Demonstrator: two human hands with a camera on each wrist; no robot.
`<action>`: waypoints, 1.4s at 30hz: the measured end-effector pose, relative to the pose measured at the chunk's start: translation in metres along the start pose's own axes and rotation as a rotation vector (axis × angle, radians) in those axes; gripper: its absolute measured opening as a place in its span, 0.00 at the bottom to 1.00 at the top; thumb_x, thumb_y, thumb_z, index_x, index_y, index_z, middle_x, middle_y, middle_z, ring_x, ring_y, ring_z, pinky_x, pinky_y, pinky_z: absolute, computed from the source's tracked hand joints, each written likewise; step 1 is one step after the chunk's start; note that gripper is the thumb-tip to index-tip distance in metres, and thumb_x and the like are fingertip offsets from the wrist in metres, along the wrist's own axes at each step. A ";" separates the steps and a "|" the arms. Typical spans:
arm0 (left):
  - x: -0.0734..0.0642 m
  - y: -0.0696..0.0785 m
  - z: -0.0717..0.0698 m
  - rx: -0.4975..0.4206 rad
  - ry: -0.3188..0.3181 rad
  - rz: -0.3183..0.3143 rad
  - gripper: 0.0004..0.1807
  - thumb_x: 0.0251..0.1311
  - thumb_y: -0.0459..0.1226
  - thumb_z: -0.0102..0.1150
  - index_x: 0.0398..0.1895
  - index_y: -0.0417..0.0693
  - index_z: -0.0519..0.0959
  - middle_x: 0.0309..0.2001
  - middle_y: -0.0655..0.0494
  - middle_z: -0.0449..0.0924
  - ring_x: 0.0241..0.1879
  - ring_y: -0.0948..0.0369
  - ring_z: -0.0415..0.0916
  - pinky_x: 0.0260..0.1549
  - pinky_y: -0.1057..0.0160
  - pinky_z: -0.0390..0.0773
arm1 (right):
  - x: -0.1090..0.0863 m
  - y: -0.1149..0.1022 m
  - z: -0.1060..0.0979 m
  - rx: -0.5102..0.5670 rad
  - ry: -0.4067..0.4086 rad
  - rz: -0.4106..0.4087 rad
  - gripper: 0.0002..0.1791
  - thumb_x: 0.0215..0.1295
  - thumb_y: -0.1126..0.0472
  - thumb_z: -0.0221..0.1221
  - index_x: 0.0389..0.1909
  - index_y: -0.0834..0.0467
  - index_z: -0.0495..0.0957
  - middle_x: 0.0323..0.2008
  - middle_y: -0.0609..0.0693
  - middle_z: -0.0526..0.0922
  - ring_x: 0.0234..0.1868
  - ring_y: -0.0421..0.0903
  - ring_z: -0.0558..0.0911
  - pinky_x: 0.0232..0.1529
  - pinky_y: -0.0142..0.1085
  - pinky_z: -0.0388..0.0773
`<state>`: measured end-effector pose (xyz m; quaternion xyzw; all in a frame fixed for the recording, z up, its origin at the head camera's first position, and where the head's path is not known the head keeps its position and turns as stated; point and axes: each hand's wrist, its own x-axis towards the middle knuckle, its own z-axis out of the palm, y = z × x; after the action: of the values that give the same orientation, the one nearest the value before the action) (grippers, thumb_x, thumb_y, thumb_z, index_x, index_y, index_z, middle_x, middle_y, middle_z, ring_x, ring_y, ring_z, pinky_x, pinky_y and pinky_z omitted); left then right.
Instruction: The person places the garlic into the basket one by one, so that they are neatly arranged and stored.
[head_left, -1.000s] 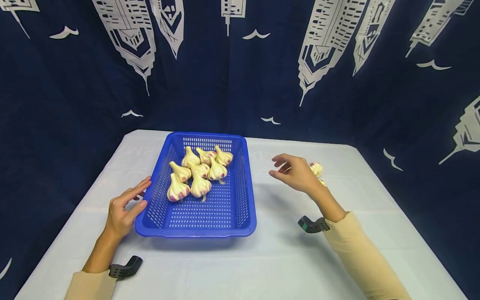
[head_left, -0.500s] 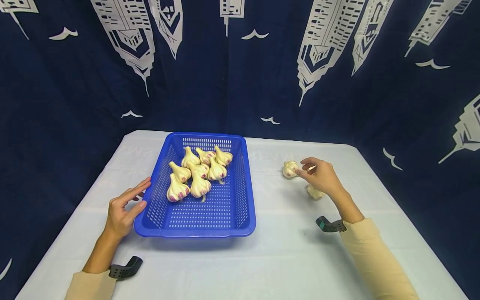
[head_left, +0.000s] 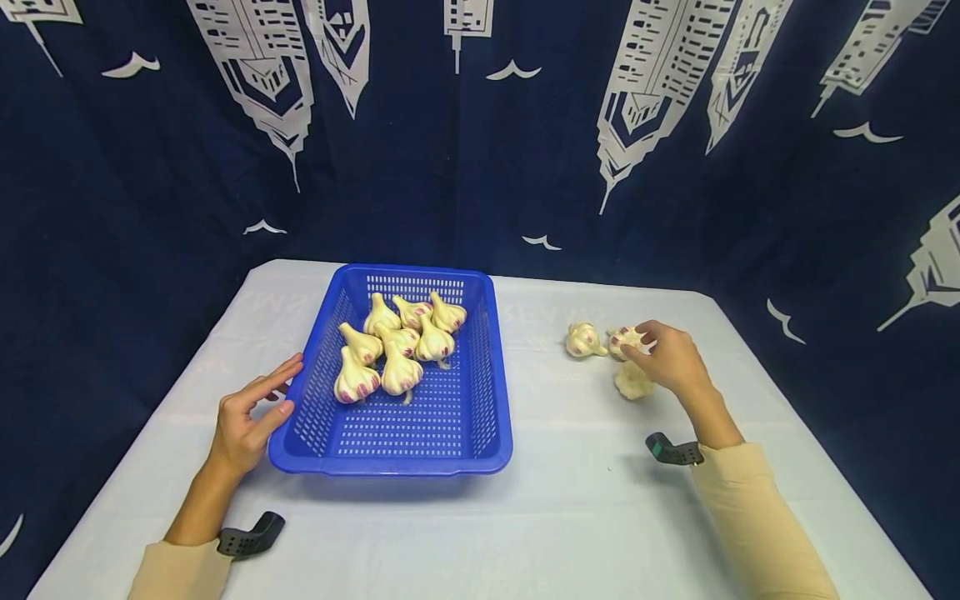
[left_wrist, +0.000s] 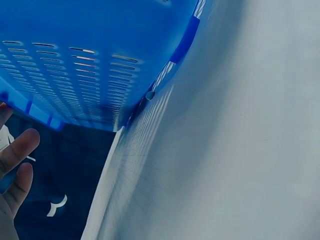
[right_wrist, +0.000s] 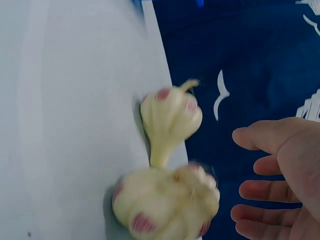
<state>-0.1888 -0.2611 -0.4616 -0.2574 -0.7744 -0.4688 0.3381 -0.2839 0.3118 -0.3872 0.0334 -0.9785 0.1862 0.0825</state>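
Observation:
My left hand (head_left: 243, 421) touches the left side of a blue perforated plastic basket (head_left: 390, 465), fingers relaxed against its rim. In the left wrist view, its fingertips show at the left edge beside the basket wall (left_wrist: 150, 30). Several garlic bulbs (head_left: 402, 371), whitish with purple patches, lie in the basket's far half. To the right, my right hand (head_left: 671, 358) hovers with spread fingers over a garlic bulb (head_left: 622, 342). Another garlic bulb (head_left: 582, 340) lies left of it, and a third garlic bulb (head_left: 632, 381) sits nearer me. The right wrist view shows the hand apart from two garlic bulbs (right_wrist: 170, 115).
A white cloth covers the table (head_left: 555, 517). Behind it hangs a navy curtain (head_left: 465, 167) with white building prints. The basket stands left of the middle, with a stretch of tabletop between it and the loose bulbs.
My right hand has moved rightward from beside the basket to the loose garlic bulbs, uncovering those it hid before. My left hand and the basket have stayed put.

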 end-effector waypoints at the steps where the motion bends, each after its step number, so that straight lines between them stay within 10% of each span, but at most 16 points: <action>1: 0.000 0.000 0.000 0.002 0.000 0.002 0.25 0.47 0.22 0.55 0.54 0.28 0.79 0.61 0.53 0.77 0.43 0.73 0.75 0.40 0.73 0.70 | 0.000 0.003 0.000 -0.010 0.000 0.010 0.29 0.65 0.51 0.61 0.57 0.70 0.72 0.49 0.70 0.79 0.46 0.63 0.80 0.39 0.52 0.77; 29: -0.001 -0.002 0.000 0.001 -0.005 -0.006 0.25 0.48 0.22 0.55 0.54 0.28 0.79 0.62 0.55 0.76 0.43 0.73 0.75 0.40 0.73 0.69 | -0.005 0.022 0.020 -0.045 -0.203 0.157 0.36 0.65 0.42 0.57 0.60 0.68 0.71 0.48 0.69 0.80 0.38 0.59 0.81 0.35 0.50 0.75; 42: 0.000 0.000 -0.001 -0.033 -0.017 -0.048 0.25 0.50 0.22 0.53 0.56 0.28 0.78 0.62 0.51 0.77 0.42 0.71 0.76 0.40 0.72 0.70 | -0.008 0.024 0.027 0.043 -0.192 0.093 0.32 0.66 0.48 0.58 0.59 0.71 0.72 0.47 0.71 0.80 0.36 0.56 0.81 0.35 0.46 0.77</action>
<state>-0.1889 -0.2624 -0.4610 -0.2484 -0.7752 -0.4874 0.3159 -0.2827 0.3244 -0.4225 0.0072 -0.9782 0.2065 -0.0211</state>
